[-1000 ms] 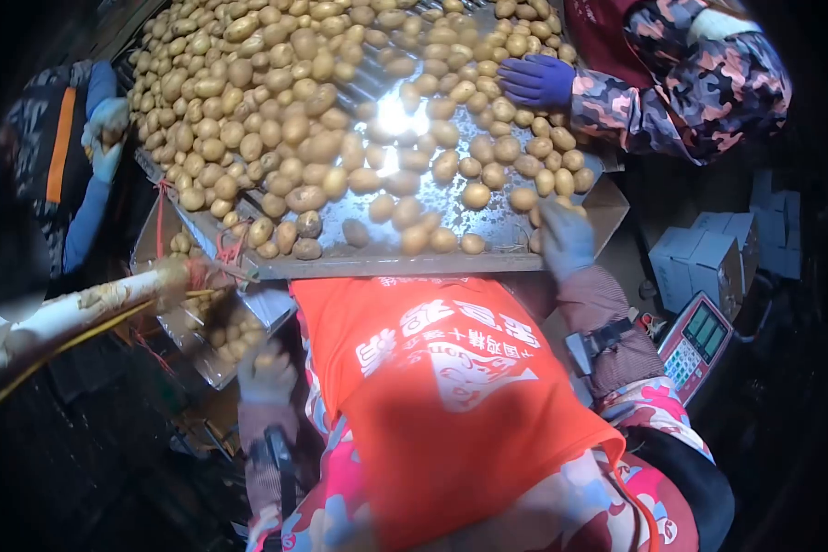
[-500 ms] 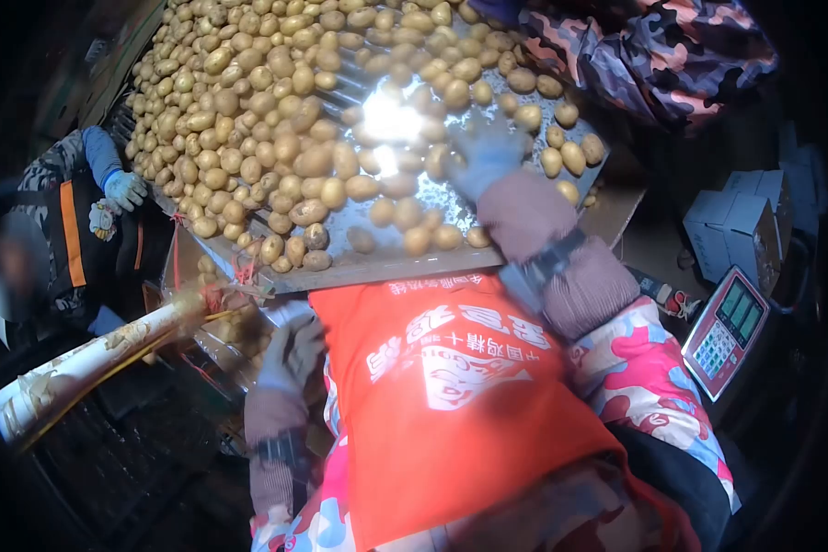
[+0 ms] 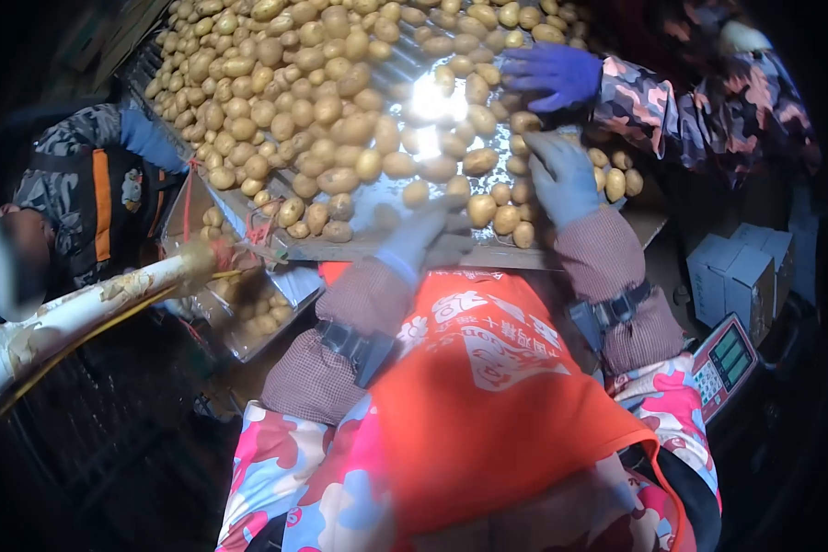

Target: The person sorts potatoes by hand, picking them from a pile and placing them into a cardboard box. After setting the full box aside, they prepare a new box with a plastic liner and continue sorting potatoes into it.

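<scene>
Pale yellow-brown potatoes [image 3: 329,112] are heaped on a wet, slatted metal sorting table [image 3: 363,198]. My left hand [image 3: 421,232], in a grey-blue work glove, reaches over the near edge of the table. Motion blurs it, but its fingers look stretched to the right, close to a few potatoes. My right hand [image 3: 564,179], gloved the same way, rests on the right part of the table. Its fingers are extended and touch loose potatoes [image 3: 506,219], without a grip on any that I can see.
A co-worker's purple-gloved hand [image 3: 554,75] reaches in from the upper right. Another person [image 3: 83,189] stands at the left. Below the table's left corner is a container of potatoes [image 3: 265,317], near a white pole [image 3: 92,322]. Cartons [image 3: 731,276] and a scale [image 3: 725,366] are at right.
My left hand has risen from beside the apron onto the table's edge. My right hand has shifted right and down. The co-worker's purple glove has come into view, and the camera view has shifted.
</scene>
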Action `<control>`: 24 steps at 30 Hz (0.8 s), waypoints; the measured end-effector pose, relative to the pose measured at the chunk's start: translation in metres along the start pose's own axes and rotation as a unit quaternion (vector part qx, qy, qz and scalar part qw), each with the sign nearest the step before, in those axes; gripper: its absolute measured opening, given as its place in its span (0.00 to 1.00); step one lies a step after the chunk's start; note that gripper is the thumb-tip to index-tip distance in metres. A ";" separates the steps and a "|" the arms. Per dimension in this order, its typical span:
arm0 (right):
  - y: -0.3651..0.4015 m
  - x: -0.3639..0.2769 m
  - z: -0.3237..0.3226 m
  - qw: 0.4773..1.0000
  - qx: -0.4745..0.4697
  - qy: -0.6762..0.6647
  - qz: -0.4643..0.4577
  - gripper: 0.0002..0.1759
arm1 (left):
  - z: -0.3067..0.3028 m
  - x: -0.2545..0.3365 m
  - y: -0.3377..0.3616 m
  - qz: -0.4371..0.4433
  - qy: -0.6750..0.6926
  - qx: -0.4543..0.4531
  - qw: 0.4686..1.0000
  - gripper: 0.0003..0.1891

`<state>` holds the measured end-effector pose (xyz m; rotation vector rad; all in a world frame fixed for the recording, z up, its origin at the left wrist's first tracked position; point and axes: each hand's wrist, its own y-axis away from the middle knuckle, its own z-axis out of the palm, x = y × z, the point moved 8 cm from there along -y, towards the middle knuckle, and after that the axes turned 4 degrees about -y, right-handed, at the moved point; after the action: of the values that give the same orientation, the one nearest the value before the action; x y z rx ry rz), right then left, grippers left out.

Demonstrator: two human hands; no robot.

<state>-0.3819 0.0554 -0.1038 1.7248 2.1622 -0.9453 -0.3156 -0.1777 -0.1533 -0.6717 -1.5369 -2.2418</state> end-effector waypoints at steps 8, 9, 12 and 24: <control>-0.096 0.023 0.095 0.909 -0.267 0.308 0.089 0.19 | -0.068 -0.037 -0.004 -0.127 0.010 0.110 0.986 0.29; -0.101 0.040 0.104 0.903 -0.276 0.311 0.111 0.19 | -0.063 -0.029 0.001 -0.120 0.004 0.112 0.986 0.28; -0.097 0.037 0.087 0.932 -0.261 0.191 0.163 0.17 | -0.050 -0.019 0.020 -0.097 0.040 0.073 0.992 0.28; 0.077 -0.061 0.065 0.949 -0.241 -0.166 0.117 0.15 | -0.088 -0.023 0.011 0.045 0.314 0.023 0.948 0.23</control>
<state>-0.3070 -0.0235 -0.1472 1.4218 1.7379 -0.5363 -0.3072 -0.2637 -0.1841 0.0080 -1.1969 -2.0554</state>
